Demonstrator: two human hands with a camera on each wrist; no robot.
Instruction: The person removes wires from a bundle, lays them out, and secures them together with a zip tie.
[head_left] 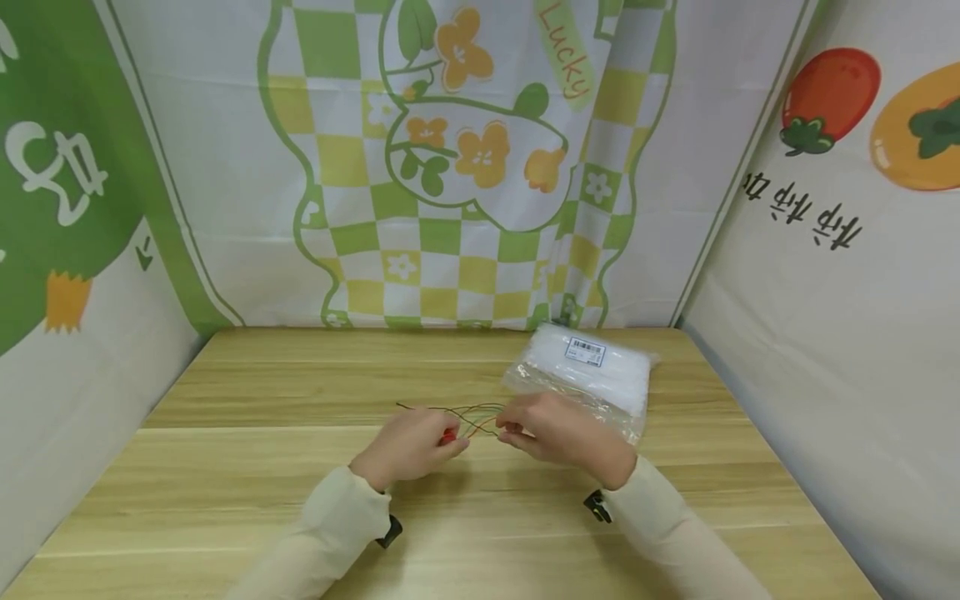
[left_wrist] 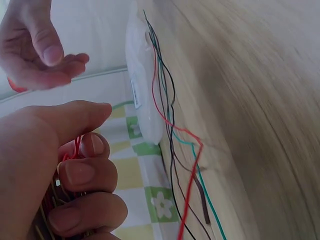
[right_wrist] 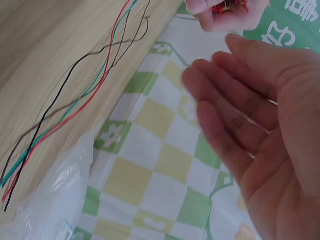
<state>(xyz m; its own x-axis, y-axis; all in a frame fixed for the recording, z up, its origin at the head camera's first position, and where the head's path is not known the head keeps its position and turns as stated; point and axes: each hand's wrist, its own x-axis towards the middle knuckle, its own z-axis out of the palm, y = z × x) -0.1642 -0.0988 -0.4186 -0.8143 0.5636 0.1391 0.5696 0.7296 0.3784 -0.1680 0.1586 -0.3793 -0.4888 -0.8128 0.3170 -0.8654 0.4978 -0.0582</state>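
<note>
Ahead of me, a clear plastic bag (head_left: pixel 588 382) of something white, with a barcode label (head_left: pixel 585 352), lies near the back edge of the wooden table (head_left: pixel 247 392). Behind it I see a green-and-yellow checkered curtain (head_left: pixel 480 271); on my right, a fruit-printed sheet (head_left: pixel 817 333).

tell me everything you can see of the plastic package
The package is a clear, crinkled plastic bag holding something white, with slack transparent film on its near side. Its white, blue-bordered label bears a barcode; the print is unreadable. It lies flat on the table, right of centre towards the far edge. The right hand overlaps it in the head view, but shows apart in the left wrist view.
</note>
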